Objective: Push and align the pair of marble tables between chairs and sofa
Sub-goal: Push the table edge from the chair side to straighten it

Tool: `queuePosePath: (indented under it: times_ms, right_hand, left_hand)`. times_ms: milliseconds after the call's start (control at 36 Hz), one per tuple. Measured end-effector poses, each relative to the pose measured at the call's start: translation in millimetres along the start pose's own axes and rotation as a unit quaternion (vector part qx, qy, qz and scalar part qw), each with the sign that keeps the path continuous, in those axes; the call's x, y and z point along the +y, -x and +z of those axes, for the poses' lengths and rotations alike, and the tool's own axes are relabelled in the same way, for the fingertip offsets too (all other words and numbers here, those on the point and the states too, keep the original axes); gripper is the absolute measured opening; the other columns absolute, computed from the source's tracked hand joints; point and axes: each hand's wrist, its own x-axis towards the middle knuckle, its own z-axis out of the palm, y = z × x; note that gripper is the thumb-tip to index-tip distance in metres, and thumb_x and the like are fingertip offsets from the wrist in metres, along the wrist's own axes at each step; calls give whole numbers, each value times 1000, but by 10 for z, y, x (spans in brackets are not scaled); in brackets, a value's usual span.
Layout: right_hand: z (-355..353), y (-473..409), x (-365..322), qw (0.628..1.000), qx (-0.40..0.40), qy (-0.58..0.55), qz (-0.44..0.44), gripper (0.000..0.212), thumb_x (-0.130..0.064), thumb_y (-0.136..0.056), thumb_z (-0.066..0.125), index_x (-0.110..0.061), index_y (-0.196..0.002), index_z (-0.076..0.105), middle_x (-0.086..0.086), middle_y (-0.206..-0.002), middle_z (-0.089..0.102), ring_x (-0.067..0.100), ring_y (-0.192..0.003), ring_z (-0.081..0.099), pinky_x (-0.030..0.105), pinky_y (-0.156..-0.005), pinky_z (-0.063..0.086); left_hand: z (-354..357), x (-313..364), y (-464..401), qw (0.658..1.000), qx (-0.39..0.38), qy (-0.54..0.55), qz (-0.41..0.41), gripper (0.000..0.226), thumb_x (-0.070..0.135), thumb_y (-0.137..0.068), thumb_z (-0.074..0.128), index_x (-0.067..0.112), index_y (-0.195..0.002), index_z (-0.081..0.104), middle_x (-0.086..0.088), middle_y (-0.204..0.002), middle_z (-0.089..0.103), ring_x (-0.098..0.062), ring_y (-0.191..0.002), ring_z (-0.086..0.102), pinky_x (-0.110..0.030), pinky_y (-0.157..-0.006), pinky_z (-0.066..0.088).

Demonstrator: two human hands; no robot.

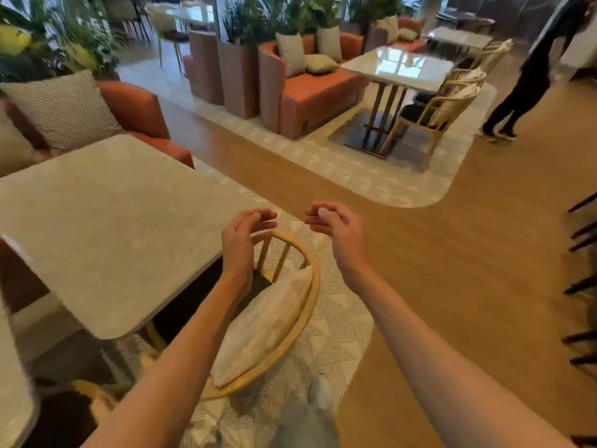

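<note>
Filling your lower left view is one marble counter (106,221), a pale speckled slab with rounded corners; the edge of a second marble counter (13,383) shows at the far left, just beside the first with a narrow gap between them. Behind them stands one orange sofa (139,111) with a woven grey cushion (61,108) leaning on its back. One curved rattan chair (290,318) with a cream cushion (268,328) is tucked at the near corner of the first counter, on a patterned grey rug (339,318) laid over the wooden floor (484,253).

Your left hand (244,236) hangs above the chair's back rail, just off the counter's right corner and not touching it; its fingers (261,221) are loosely curled and hold nothing. Your right hand (336,229) hovers beside it over the rug, farther from the counter, fingers likewise curled around nothing.
</note>
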Motion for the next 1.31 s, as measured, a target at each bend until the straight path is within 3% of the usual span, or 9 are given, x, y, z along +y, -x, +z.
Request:
queuePosePath:
  times_ms: [194, 333, 694, 806, 917, 1000, 1056, 1194, 1306]
  right_hand:
    - [-527, -1728, 336, 998, -27, 28, 57, 19, -12, -98, 53, -8, -105, 71, 12, -101, 75, 32, -98, 70, 43, -88, 56]
    - [-754, -2874, 234, 997, -48, 31, 43, 19, -11, -99, 53, -6, -105, 70, 11, -100, 74, 26, -94, 69, 32, -82, 56]
    - [-422, -5486, 707, 978, -203, 20, 46, 20, -8, -99, 53, 1, -109, 67, 8, -95, 73, 23, -89, 66, 35, -80, 53]
    - [35, -6163, 797, 945, -320, 38, 49, 20, -7, -99, 52, 0, -107, 69, 12, -98, 73, 20, -87, 67, 34, -78, 52]
    - [569, -6596, 790, 898, -433, 65, 41, 20, -10, -100, 51, -4, -107, 69, 14, -103, 73, 21, -90, 68, 32, -80, 54]
    - [1034, -6748, 797, 858, -506, 78, 43, 19, -13, -100, 52, -9, -106, 70, 12, -102, 73, 22, -92, 68, 31, -80, 55]
    - [1354, -6813, 834, 826, -557, 84, 36, 18, -13, -100, 53, -10, -106, 70, 12, -103, 73, 22, -94, 68, 34, -83, 55]
    - [2241, -6935, 984, 755, -649, 94, 5, 18, -13, -98, 55, -10, -108, 70, 10, -106, 73, 19, -94, 66, 38, -86, 53]
    - [2928, -7030, 1132, 698, -705, 125, -1, 21, -15, -98, 55, -8, -113, 69, 9, -106, 72, 15, -89, 64, 28, -80, 52]
  left_hand:
    - [1066, -539, -1344, 997, 51, 28, -50, 39, 30, -82, 51, 4, -102, 72, -14, -98, 75, -27, -94, 72, -39, -81, 59]
    - [1576, -463, -2169, 996, 79, 26, -30, 32, 26, -87, 51, 6, -98, 72, -14, -95, 75, -28, -92, 71, -44, -84, 57]
    - [1881, -829, -4201, 970, 243, -27, -7, 25, 17, -98, 50, 10, -94, 73, -9, -88, 75, -25, -84, 69, -37, -76, 57]
    - [1875, -902, -4635, 926, 375, 20, -21, 23, 15, -96, 51, 4, -93, 72, -16, -88, 71, -29, -82, 64, -34, -70, 53]
    - [1780, -872, -4806, 882, 469, 33, -28, 23, 16, -94, 56, 0, -96, 72, -24, -96, 71, -30, -83, 65, -39, -76, 53]
    - [1550, -811, -4874, 833, 551, 46, -14, 26, 14, -94, 55, -6, -102, 69, -23, -94, 71, -26, -78, 65, -32, -67, 54]
    - [1347, -779, -4953, 798, 601, 52, -6, 26, 12, -93, 54, -8, -102, 68, -21, -92, 70, -27, -78, 64, -35, -70, 53]
    - [774, -934, -5258, 725, 685, 72, 12, 24, 11, -91, 55, -8, -99, 68, -18, -87, 68, -27, -78, 62, -36, -70, 51]
    - [340, -1127, -5526, 675, 733, 90, -4, 24, 13, -92, 54, -5, -99, 68, -18, -90, 68, -26, -79, 62, -37, -71, 52]
